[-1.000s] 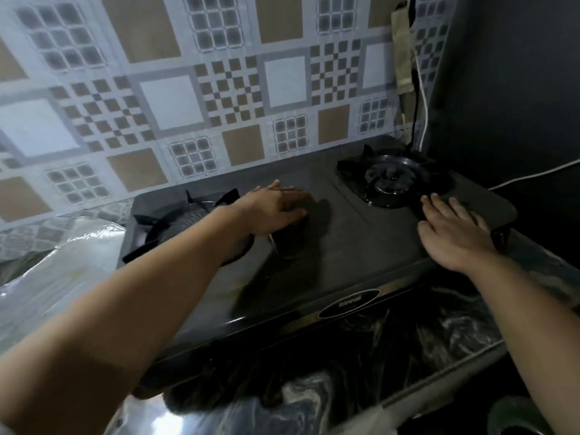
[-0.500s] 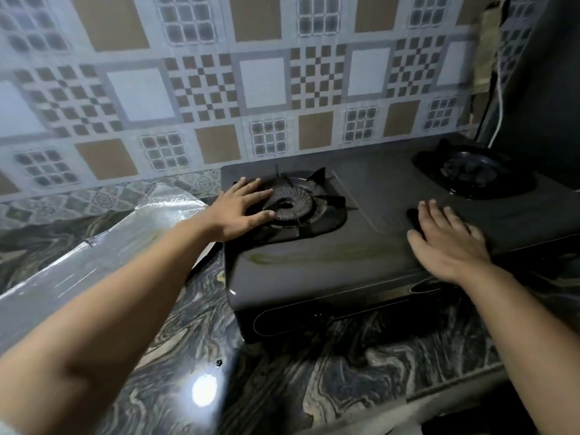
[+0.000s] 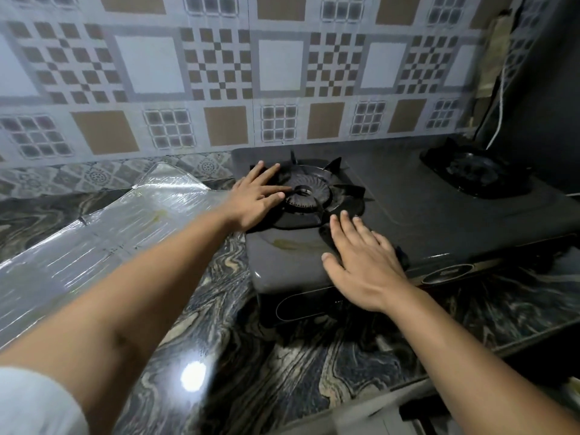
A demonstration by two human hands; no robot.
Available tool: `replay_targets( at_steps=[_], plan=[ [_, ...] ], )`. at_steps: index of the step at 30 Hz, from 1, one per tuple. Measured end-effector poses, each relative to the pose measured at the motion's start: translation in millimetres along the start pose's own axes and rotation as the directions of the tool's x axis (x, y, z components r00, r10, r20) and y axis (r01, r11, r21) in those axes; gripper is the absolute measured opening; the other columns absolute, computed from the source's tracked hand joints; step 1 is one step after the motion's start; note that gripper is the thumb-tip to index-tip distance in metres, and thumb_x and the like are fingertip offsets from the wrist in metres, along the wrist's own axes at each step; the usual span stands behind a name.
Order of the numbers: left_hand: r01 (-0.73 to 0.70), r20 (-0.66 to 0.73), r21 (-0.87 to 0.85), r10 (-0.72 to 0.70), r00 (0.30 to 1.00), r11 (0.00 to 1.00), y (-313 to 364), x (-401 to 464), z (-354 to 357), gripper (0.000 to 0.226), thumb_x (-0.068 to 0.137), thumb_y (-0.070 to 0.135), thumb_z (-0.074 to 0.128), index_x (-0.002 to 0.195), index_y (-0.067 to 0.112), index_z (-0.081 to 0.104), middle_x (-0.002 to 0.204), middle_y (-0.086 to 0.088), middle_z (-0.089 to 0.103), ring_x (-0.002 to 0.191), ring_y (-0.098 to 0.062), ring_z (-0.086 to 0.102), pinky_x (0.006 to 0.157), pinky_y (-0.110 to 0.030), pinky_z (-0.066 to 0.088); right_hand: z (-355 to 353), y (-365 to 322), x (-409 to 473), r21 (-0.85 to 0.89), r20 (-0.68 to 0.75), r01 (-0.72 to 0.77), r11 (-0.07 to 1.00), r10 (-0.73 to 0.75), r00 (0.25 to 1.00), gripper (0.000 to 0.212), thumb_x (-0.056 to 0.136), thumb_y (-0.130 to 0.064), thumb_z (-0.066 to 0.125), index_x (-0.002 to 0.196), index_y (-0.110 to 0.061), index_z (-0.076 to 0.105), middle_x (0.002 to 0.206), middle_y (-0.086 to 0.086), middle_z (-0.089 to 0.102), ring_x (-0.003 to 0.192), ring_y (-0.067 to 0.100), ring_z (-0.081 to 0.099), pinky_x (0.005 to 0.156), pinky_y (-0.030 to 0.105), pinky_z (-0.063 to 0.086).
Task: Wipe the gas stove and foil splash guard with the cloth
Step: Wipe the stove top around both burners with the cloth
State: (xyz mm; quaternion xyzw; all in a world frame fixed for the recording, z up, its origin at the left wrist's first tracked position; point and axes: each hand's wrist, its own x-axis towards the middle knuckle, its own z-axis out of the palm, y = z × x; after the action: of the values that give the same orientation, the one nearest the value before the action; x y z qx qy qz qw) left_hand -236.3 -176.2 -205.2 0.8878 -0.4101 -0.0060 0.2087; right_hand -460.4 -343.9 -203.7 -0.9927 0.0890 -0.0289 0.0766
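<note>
A black two-burner gas stove (image 3: pixel 408 215) sits on the marble counter. My left hand (image 3: pixel 254 199) lies flat with spread fingers on the left burner's grate (image 3: pixel 314 193), holding nothing. My right hand (image 3: pixel 361 262) presses flat on the stove's front left, just below that burner. A dark cloth (image 3: pixel 400 254) peeks out from under its palm; most of it is hidden. A yellowish greasy smear (image 3: pixel 292 244) lies just left of the right hand. The foil splash guard (image 3: pixel 94 240) lies flat on the counter left of the stove, with a small stain on it.
The right burner (image 3: pixel 474 174) sits at the stove's far right. A patterned tile wall (image 3: pixel 219 73) runs behind. A white cable (image 3: pixel 499 105) hangs in the right corner by a dark panel. The marble counter (image 3: pixel 235 356) reaches to the near edge.
My right hand has slid left along the stove's front, from the middle to just below the left burner. My left hand stays on the left burner. The view has shifted left.
</note>
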Motion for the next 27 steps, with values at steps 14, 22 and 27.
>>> replay_targets(
  at_steps=[14, 22, 27],
  plan=[
    [0.004, -0.043, 0.009, -0.003, 0.999, 1.0, 1.6, 1.6, 0.5, 0.052, 0.094, 0.057, 0.025, 0.136, 0.044, 0.054, 0.165, 0.011, 0.013, 0.152, -0.016, -0.004, 0.119, -0.052, 0.008, -19.3, 57.7, 3.3, 0.01, 0.079, 0.348, 0.937, -0.348, 0.934, 0.064, 0.099, -0.055, 0.018, 0.155, -0.023, 0.01, 0.163, -0.004, 0.003, 0.149, 0.009, -0.005, 0.121, 0.033, 0.009],
    [0.011, -0.027, 0.018, -0.01, 1.0, 1.0, 3.2, 1.5, 1.8, 0.048, 0.099, 0.053, 0.027, 0.138, 0.044, 0.052, 0.165, 0.012, 0.011, 0.152, -0.015, -0.006, 0.12, -0.05, 0.006, 8.6, -52.6, 1.7, -0.007, -0.062, 0.308, 0.951, -0.308, 0.949, 0.064, 0.097, -0.05, 0.02, 0.152, -0.016, 0.025, 0.16, 0.004, 0.024, 0.148, 0.021, 0.016, 0.117, 0.036, 0.019],
    [0.02, 0.003, 0.018, -0.02, 1.0, 1.0, 6.1, -0.3, -1.1, 0.04, 0.104, 0.044, 0.031, 0.14, 0.042, 0.05, 0.165, 0.01, 0.008, 0.152, -0.016, -0.008, 0.119, -0.049, 0.003, 14.5, -81.2, 10.8, 0.004, -0.058, 0.355, 0.935, -0.354, 0.933, 0.06, 0.098, -0.052, 0.025, 0.152, -0.027, 0.025, 0.159, 0.001, 0.025, 0.147, 0.023, 0.018, 0.113, 0.042, 0.027]
  ],
)
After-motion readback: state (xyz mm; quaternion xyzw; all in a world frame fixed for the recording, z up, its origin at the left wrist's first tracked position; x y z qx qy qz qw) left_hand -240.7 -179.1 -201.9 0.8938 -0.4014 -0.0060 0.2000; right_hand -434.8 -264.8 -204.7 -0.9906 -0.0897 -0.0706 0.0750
